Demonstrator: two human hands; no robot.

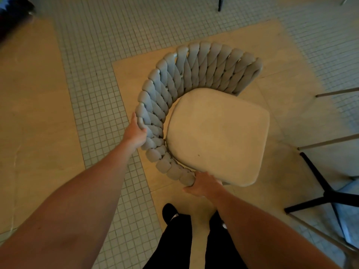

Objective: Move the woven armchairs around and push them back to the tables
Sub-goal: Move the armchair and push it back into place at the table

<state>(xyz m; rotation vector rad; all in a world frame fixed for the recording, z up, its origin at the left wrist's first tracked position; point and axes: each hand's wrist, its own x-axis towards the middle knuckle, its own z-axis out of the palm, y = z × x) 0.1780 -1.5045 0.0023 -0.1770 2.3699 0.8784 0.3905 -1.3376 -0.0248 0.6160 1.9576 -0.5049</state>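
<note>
A woven armchair (pixel 194 68) with a thick grey braided back and a beige seat cushion (pixel 217 136) stands on the floor in front of me, seen from above, its open front turned to the right. My left hand (pixel 136 131) grips the outer curve of the braided back at its left side. My right hand (pixel 202 184) holds the near end of the braided rim, by the front corner of the cushion. Both arms reach forward from the bottom of the view.
A table's black cross-shaped base (pixel 328 195) and thin light legs (pixel 334 140) stand at the right. The floor mixes small grey mosaic tiles (pixel 97 74) with large beige slabs. My dark-trousered legs (pixel 178 239) are below the chair. A dark furniture leg (pixel 220 4) shows at top.
</note>
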